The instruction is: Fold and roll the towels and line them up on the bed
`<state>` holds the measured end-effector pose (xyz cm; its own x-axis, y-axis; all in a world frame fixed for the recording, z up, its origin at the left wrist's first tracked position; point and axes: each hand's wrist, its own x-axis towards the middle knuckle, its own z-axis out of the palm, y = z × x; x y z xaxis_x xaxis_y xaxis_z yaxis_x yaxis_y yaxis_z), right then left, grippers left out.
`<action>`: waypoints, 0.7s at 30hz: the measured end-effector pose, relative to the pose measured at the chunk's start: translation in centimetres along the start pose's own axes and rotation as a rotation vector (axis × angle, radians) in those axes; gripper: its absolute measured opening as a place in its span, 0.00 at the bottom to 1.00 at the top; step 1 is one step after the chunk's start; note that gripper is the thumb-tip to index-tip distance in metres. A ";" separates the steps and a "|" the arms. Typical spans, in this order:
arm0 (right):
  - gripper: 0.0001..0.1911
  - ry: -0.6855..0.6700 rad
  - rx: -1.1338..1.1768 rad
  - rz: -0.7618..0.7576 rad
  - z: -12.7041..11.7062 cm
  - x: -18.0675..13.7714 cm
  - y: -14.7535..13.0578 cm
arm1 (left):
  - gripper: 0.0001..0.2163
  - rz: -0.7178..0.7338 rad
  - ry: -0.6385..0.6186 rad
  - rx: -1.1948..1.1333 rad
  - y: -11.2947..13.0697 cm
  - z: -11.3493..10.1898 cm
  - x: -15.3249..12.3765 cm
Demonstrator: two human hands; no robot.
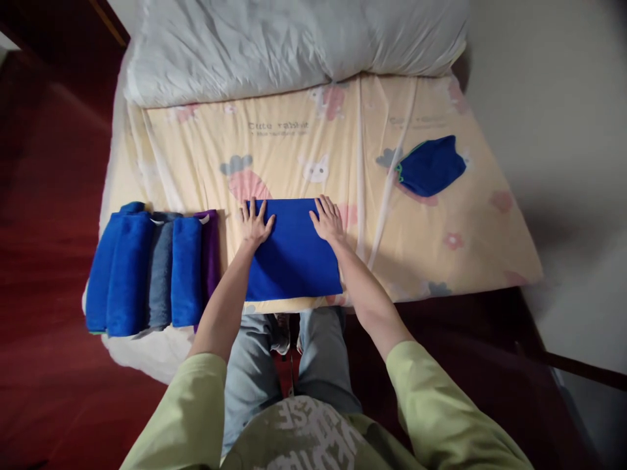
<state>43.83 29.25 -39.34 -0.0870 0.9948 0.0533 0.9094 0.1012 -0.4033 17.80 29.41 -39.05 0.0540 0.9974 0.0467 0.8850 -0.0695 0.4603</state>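
Observation:
A blue towel lies flat as a neat rectangle on the bed, near its front edge. My left hand rests on its far left corner, fingers spread. On the far right corner lies my right hand, palm down with fingers stretched out. Neither hand grips the cloth. Left of my left arm stands a row of folded towels: blue ones, a grey one, another blue one and a purple one, which my forearm partly hides.
The bed has a yellow sheet printed with rabbits and carrots. A rolled grey-white quilt lies along the far side. At the right is a small crumpled dark blue cloth with green edging. A pale wall borders the right.

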 end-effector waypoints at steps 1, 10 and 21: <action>0.32 0.015 0.006 0.008 0.1 -0.1 0.3 | 0.32 -0.012 0.005 0.003 -0.5 -0.1 0.1; 0.31 0.082 -0.049 -0.105 -1.5 -2.1 -3.0 | 0.31 0.097 0.080 0.070 1.8 -2.0 -3.2; 0.35 0.002 -0.020 -0.157 -0.6 -16.0 -3.2 | 0.28 0.275 -0.012 0.077 1.8 -0.4 -16.1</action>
<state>42.57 13.04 -38.38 -0.2279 0.9667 0.1162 0.8928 0.2551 -0.3712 18.33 13.25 -38.65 0.3021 0.9415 0.1494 0.8689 -0.3364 0.3632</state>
